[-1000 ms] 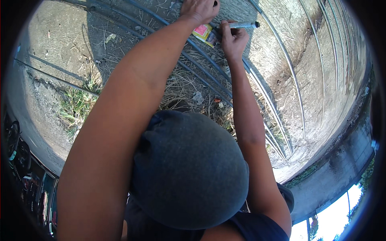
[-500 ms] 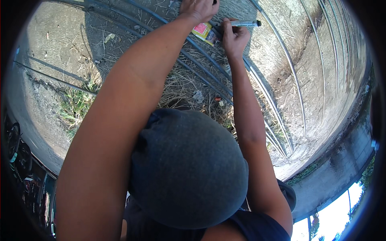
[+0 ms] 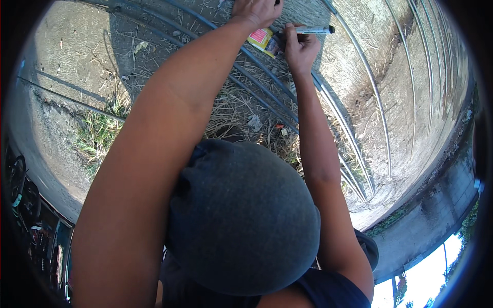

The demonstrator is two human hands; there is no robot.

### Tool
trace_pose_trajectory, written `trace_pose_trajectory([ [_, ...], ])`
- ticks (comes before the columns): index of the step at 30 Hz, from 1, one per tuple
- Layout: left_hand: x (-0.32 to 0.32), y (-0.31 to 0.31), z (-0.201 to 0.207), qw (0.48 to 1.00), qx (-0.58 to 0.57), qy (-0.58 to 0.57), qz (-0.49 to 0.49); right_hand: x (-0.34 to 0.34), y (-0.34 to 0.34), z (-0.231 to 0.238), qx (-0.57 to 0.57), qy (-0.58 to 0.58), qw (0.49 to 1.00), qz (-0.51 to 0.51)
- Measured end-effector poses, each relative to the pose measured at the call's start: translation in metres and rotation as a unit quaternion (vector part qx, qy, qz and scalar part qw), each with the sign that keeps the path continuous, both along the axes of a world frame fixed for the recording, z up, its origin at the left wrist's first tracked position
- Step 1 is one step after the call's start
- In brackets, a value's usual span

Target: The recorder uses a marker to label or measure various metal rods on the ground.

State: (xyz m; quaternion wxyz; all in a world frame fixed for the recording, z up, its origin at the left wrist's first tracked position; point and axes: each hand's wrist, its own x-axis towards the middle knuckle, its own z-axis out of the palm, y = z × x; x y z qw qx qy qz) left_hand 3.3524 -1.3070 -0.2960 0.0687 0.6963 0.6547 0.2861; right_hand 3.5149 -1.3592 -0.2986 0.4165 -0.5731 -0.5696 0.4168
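My right hand (image 3: pixel 302 51) pinches a marker pen (image 3: pixel 314 30) with a pale barrel and a black end that points right. The pen lies nearly level above the thumb. My left hand (image 3: pixel 256 12) is curled at the upper edge, close by on the left. A small dark thing (image 3: pixel 278 1) shows at its fingers, mostly cut off by the picture's edge, so I cannot tell what it is. Between and below the hands, a yellow packet (image 3: pixel 264 42) with a pink panel rests among long, dark metal rods (image 3: pixel 259 76).
My knee in dark grey cloth (image 3: pixel 244 215) fills the lower middle. More long rods (image 3: pixel 377 95) run over the rough ground at right. Dry straw (image 3: pixel 228 105) and green grass (image 3: pixel 97 133) lie to the left. A grey wall (image 3: pixel 436 215) stands at lower right.
My knee has shifted slightly right and down. Both hands keep nearly the same place, with the marker pen still in the right one.
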Motion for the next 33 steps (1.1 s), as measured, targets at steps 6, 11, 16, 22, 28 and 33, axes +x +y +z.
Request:
trace_pose_trajectory([
  [6, -0.0013, -0.0007, -0.0024, 1.0, 0.006, 0.004, 0.003, -0.0014, 0.0007, -0.0012, -0.005, 0.024, 0.999, -0.023],
  [11, -0.0005, -0.0006, -0.0062, 1.0, 0.006, 0.003, 0.002, 0.0016, -0.0013, 0.0044, 0.005, -0.039, 0.999, 0.028],
  [16, -0.0002, 0.0004, -0.0054, 1.0, -0.001, 0.015, 0.004, -0.001, 0.0002, 0.0002, 0.0, 0.003, 1.0, -0.023],
  [22, -0.002, -0.0013, 0.0003, 1.0, -0.002, -0.003, -0.006, -0.0027, -0.0005, 0.0034, 0.004, 0.037, 0.999, -0.026],
  [28, -0.0013, -0.0008, -0.0071, 1.0, 0.008, 0.007, 0.0, -0.0018, -0.0021, 0.0056, 0.025, 0.0, 1.0, 0.019],
  [33, 0.0, 0.0002, -0.0035, 1.0, 0.011, 0.005, -0.002, -0.0012, 0.0004, 0.0012, -0.002, 0.023, 1.0, -0.019],
])
